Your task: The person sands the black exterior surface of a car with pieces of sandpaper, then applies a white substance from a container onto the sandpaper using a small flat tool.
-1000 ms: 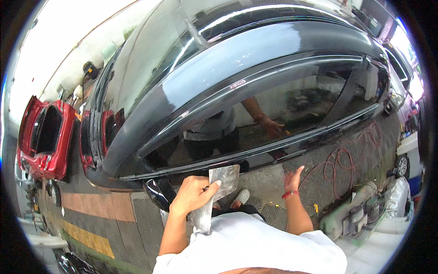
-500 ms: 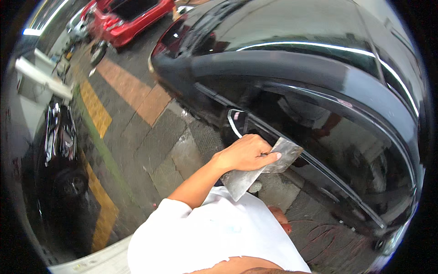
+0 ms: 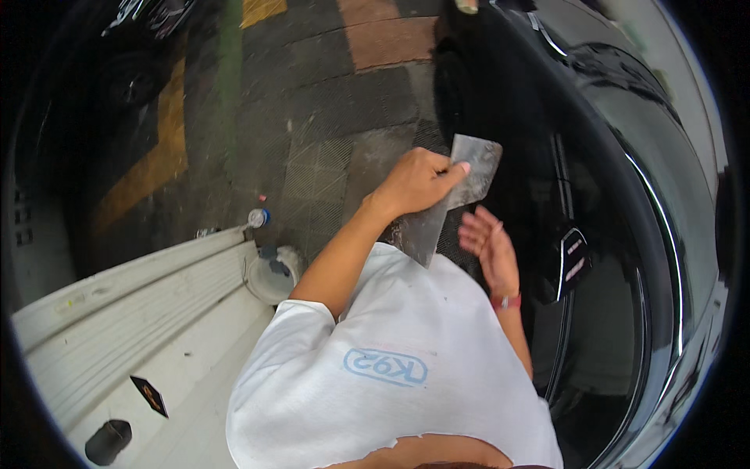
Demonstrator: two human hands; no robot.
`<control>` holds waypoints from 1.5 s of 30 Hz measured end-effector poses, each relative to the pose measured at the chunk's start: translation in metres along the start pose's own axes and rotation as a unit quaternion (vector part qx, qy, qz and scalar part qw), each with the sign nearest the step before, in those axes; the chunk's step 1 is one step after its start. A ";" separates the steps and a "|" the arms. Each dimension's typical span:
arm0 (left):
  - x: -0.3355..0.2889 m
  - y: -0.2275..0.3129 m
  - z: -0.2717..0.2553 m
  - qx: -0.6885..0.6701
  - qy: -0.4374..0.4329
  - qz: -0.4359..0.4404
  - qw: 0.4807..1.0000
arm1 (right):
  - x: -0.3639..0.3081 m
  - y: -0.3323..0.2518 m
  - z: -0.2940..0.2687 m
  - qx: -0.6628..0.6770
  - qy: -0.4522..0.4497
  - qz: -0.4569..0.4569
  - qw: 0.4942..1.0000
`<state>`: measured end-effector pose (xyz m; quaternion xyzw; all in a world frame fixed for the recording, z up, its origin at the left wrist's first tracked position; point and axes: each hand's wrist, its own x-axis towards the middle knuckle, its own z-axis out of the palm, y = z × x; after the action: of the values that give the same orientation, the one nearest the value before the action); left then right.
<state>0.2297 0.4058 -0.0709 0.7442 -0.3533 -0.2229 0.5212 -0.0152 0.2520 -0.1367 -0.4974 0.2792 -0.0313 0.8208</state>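
My left hand (image 3: 422, 181) is closed around thin grey metal plates that look like filler spreaders. One smeared plate (image 3: 475, 173) sticks out above the thumb, and another plate (image 3: 422, 238) slants down below the fingers toward my white shirt. Just below and to the right, my right hand (image 3: 488, 238) is raised with its fingers apart, slightly blurred and holding nothing. A red band (image 3: 506, 302) circles that wrist. Both hands are beside a black car (image 3: 598, 156), whose side mirror (image 3: 569, 262) is to the right of my right hand.
A white ribbed panel (image 3: 148, 313) spans the lower left. Against its far end stands a pale bucket (image 3: 273, 293) with dark stuff in it, near a small blue-edged container (image 3: 258, 218). Another dark vehicle (image 3: 129, 86) stands at upper left. The tiled floor (image 3: 320, 156) has yellow stripes.
My view has swung left and downward, bringing the panel and bucket in and taking the red car out. My right hand has come up beside the plates, which stay in my left hand.
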 end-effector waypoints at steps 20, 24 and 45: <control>0.012 -0.173 -0.165 -0.477 0.535 -0.245 0.653 | 0.415 -0.118 0.226 0.041 -0.146 0.007 0.988; 0.037 -0.179 -0.198 -0.468 0.605 -0.184 0.617 | 0.466 -0.142 0.275 0.011 -0.222 0.027 0.975; 0.048 -0.233 -0.381 -0.403 0.632 -0.083 0.657 | 0.596 -0.051 0.650 -0.301 -0.475 0.015 0.827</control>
<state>0.5960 0.6529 -0.1505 0.4489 0.2484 0.1382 0.8472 0.8162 0.5499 -0.1217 -0.6690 -0.1423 0.3067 0.6619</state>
